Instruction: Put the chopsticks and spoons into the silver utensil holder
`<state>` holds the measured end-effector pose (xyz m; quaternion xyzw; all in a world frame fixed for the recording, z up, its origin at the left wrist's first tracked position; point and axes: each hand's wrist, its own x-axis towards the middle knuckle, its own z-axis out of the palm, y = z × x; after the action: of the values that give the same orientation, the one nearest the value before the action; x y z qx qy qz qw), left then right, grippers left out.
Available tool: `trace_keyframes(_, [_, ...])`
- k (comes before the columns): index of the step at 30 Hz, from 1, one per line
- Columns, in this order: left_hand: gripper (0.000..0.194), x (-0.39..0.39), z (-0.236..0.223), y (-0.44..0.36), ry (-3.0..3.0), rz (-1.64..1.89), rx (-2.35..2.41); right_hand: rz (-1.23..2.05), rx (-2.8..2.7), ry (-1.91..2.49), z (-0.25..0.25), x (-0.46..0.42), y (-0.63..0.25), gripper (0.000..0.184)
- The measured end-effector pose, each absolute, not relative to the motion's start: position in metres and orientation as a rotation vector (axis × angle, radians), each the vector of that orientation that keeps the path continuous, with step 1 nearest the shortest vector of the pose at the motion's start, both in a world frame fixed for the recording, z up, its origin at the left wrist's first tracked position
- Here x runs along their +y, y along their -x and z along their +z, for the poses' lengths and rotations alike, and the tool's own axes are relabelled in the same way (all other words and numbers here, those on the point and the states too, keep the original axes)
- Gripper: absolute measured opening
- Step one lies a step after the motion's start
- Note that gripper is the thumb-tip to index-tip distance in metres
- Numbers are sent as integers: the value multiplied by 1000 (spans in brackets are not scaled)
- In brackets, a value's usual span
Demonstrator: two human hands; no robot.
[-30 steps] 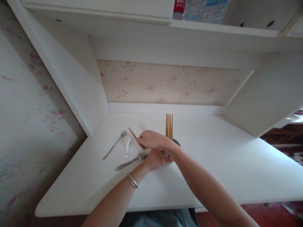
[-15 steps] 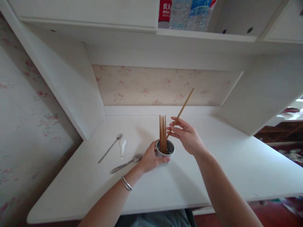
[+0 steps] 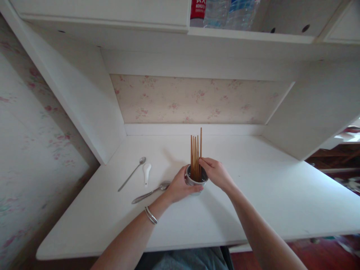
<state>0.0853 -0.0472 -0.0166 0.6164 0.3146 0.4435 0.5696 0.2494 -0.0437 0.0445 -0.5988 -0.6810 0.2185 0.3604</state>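
Note:
My left hand (image 3: 181, 186) is wrapped round a metal cup (image 3: 194, 183) that stands on the white desk. Several wooden chopsticks (image 3: 194, 155) stand upright in the cup, bunched toward its left side. At the cup's right rim, my right hand (image 3: 216, 170) pinches one more chopstick (image 3: 201, 140), held upright close beside the bunch and rising above it. The lower end of that chopstick is inside or behind the cup's rim, partly hidden by my fingers. A large metal spoon (image 3: 149, 194) lies just left of my left hand.
Further left on the desk (image 3: 92, 225) lie a white soup spoon (image 3: 146, 174) and a long-handled metal spoon (image 3: 132, 174). An overhead shelf (image 3: 250, 36) holds several plastic bottles (image 3: 216, 15). Side panels close in the desk at left and right.
My right hand has lowered its chopstick and turned it from a rightward slant to upright, against the cup's right side. My left hand stays on the cup.

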Motion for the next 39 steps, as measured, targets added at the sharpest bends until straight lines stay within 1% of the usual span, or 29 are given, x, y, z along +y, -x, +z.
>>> trace_keyframes(2, [85,-47,-18,-85,-1471,1063,738,567,-1793,1573,42,-46,-248,39])
trace_keyframes(5, [83,-47,-18,-84,-1493,1068,732,667,-1766,1531,38,-50,-248,38])
trace_keyframes(7, [82,-47,-16,-83,-1501,1059,735,794,-1700,1434,36,-53,-249,37])
trace_keyframes(9, [80,-48,-13,-82,-1514,1044,719,953,-1627,1278,32,-57,-250,41])
trace_keyframes(11, [76,-49,-9,-82,-1538,1018,689,1115,-1565,1121,27,-61,-251,51])
trace_keyframes(14, [73,-50,-4,-80,-1613,991,711,1286,-1464,990,14,-64,-253,75])
trace_keyframes(16, [75,-51,-1,-74,-1712,996,787,1304,-1401,956,6,-64,-253,80])
trace_keyframes(18, [78,-52,3,-63,-1816,982,915,1281,-1375,934,0,-64,-254,76])
trace_keyframes(19, [75,-54,5,-55,-1873,954,992,1274,-1375,926,-2,-63,-254,74])
trace_keyframes(20, [70,-55,8,-46,-1932,914,1072,1272,-1380,920,-3,-63,-255,72])
trace_keyframes(23, [41,-63,19,-13,-2219,749,1258,1272,-1400,920,-4,-63,-256,71])
trace_keyframes(24, [34,-66,23,-3,-2308,668,1297,1272,-1403,924,-4,-63,-257,71])
trace_keyframes(26, [26,-73,26,16,-2431,510,1372,1277,-1406,935,-5,-63,-258,71])
trace_keyframes(29, [17,-79,22,32,-2497,284,1458,1282,-1407,952,-5,-63,-259,71])
trace_keyframes(31, [15,-79,14,36,-2491,192,1493,1287,-1396,958,-4,-64,-258,71])
trace_keyframes(35, [24,-75,2,33,-2478,138,1546,1291,-1367,938,-3,-65,-257,69])
trace_keyframes(37, [27,-72,6,29,-2488,154,1543,1286,-1361,927,-3,-65,-257,68])
trace_keyframes(39, [28,-69,19,24,-2494,236,1528,1285,-1360,926,-4,-64,-257,67])
